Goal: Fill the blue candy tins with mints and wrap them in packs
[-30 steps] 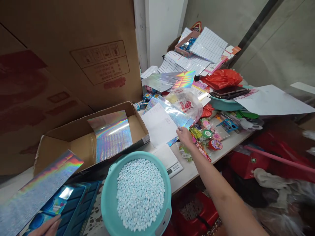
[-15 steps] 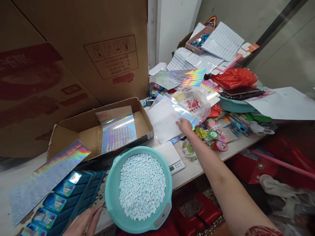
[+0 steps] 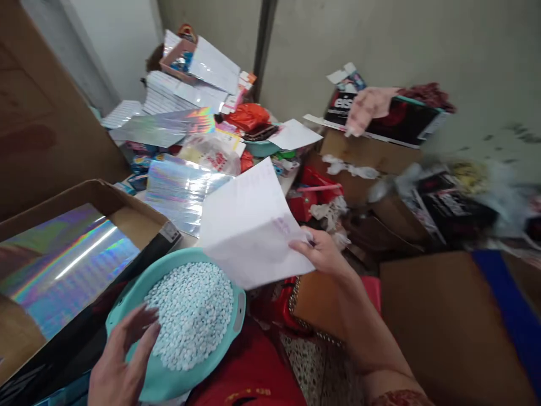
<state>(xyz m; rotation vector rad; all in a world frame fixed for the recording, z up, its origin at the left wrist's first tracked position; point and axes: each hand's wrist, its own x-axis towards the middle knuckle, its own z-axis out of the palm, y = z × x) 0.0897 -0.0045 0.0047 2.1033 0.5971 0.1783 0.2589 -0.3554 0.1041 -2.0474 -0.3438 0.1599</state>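
Note:
Between the thumb and fingers of my right hand (image 3: pixel 323 251) is the edge of a white sheet of paper (image 3: pixel 249 225). The sheet is raised and slightly bent, its left part over the rim of a teal basin (image 3: pixel 147 386). Small pale blue and white pellets (image 3: pixel 194 313) fill much of that basin. My left hand (image 3: pixel 122 355) hovers over the basin's near left side, thumb and fingers apart, holding nothing. Behind the paper lies a shiny holographic sheet (image 3: pixel 177 186).
An open cardboard tray (image 3: pixel 139 225) at left holds another holographic sheet (image 3: pixel 80 254). Stacked white strips (image 3: pixel 164 93), a red plastic bag (image 3: pixel 247 117) and a clear bag (image 3: pixel 211 152) lie at the back. Boxes, including a large cardboard box (image 3: pixel 443 316), stand on the right.
My right hand has lifted the white sheet off the pile and drawn it right and nearer. My left hand has moved from beside the blue packs to above the basin. The view has turned right.

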